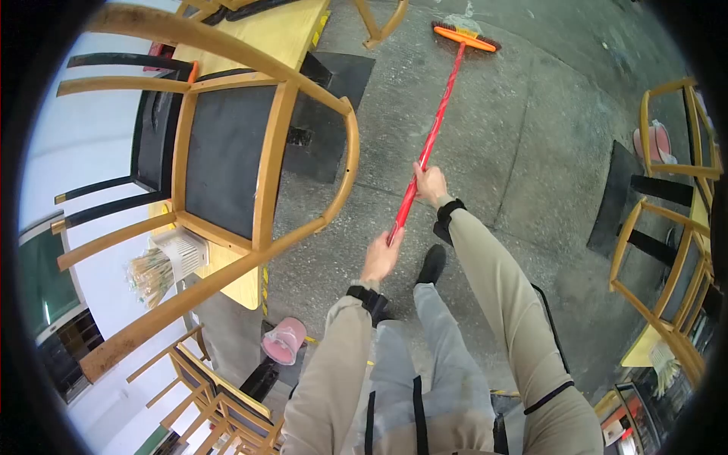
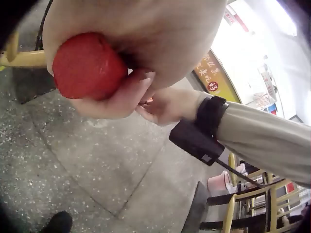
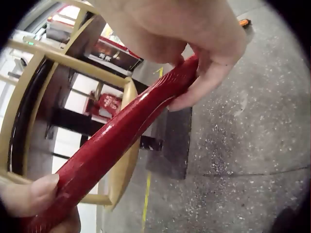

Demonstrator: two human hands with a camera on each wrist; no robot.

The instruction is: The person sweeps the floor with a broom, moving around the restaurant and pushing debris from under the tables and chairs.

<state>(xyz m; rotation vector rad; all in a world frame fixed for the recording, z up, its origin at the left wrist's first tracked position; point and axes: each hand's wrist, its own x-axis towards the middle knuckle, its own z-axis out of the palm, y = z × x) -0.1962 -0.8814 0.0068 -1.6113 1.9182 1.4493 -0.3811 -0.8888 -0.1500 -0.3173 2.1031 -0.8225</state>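
Note:
A broom with a red handle [image 1: 434,129] slants across the head view, its orange head with dark bristles [image 1: 466,38] on the grey floor at the top. My left hand [image 1: 381,256] grips the handle near its end; the round red end [image 2: 87,67] shows beside the curled fingers in the left wrist view. Higher up the handle, my right hand [image 1: 431,184] holds it with fingers wrapped round. In the right wrist view the red handle [image 3: 112,141] runs between the right hand [image 3: 199,53] and the left hand [image 3: 36,199].
Upturned wooden chairs with dark seats [image 1: 231,155] rest on a yellow table [image 1: 284,34] at left. A pink bin [image 1: 283,341] stands below it. More chairs [image 1: 671,250] and another pink bin [image 1: 657,144] are at right. A dark shoe [image 1: 432,264] is near the hands.

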